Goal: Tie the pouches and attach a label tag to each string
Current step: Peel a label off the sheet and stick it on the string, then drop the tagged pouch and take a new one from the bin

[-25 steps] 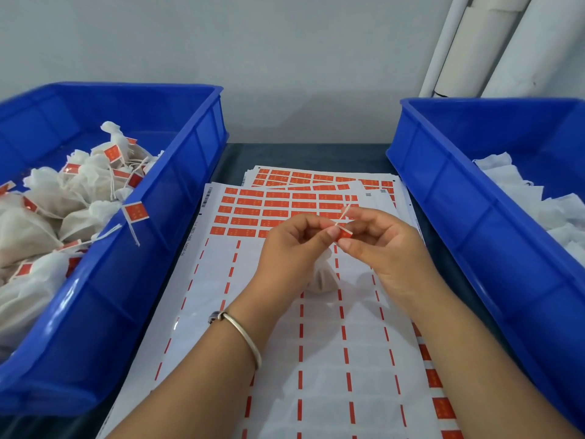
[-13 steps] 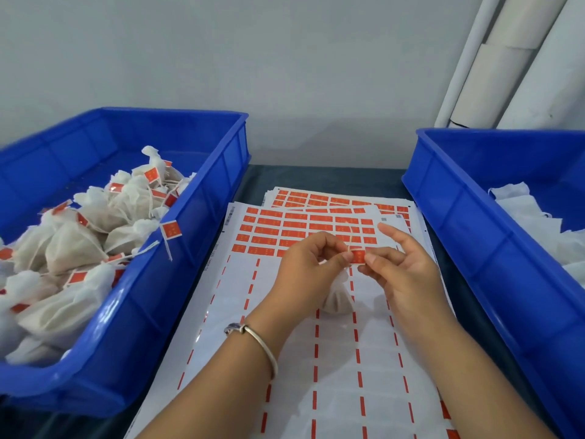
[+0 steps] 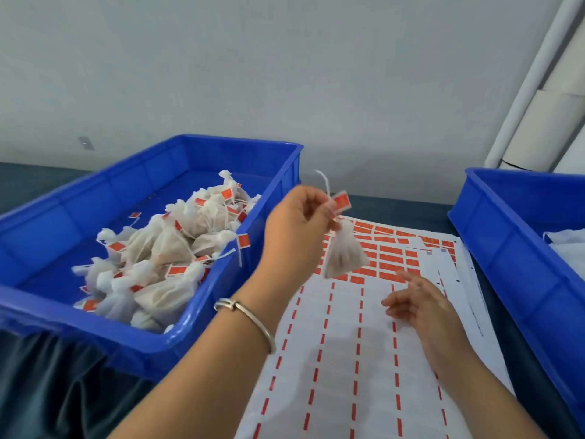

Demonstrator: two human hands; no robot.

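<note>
We've lifted the pouch [image 3: 343, 253] mid-frame, left hand [image 3: 296, 231] pinching its string by the tag [image 3: 342, 201]; right hand [image 3: 418, 301] let go, fingers loose. Right bin [image 3: 506, 223] is cut off.

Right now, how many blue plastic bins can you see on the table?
2. One blue plastic bin sits on the left, heaped with tagged white pouches; the other blue plastic bin stands at the right edge, partly cut off.

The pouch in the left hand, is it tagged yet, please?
Tagged: an orange label sits on the string above the pouch, which hangs from the left hand.
</note>
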